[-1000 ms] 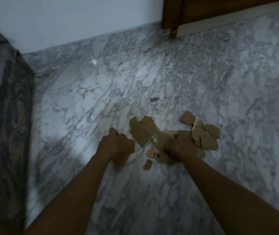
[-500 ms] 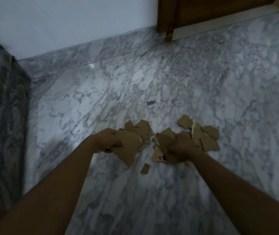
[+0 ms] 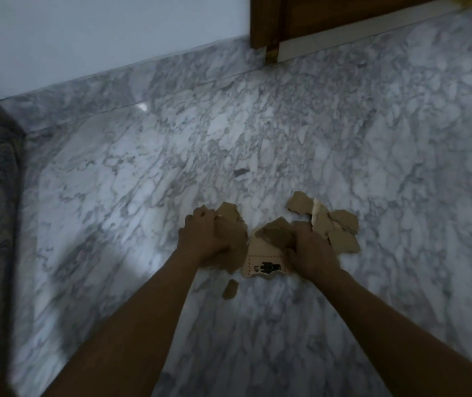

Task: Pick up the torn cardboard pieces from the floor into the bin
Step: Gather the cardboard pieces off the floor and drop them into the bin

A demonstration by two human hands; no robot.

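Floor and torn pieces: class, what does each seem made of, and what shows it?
Floor: probably polished marble or marble-look tile; grey veining, glossy light reflection. Torn pieces: matte brown cardboard; ragged edges, a paler layer at one tear, black print on one.

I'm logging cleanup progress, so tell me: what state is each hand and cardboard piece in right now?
left hand: grips the large brown piece
large brown piece: in the left hand's grip
right hand: grips the dark torn piece
dark torn piece: gripped, lying over the printed piece
printed piece: flat on the floor, partly covered
small scrap: loose on the floor, untouched
pile of pieces: overlapping on the floor beside the right hand
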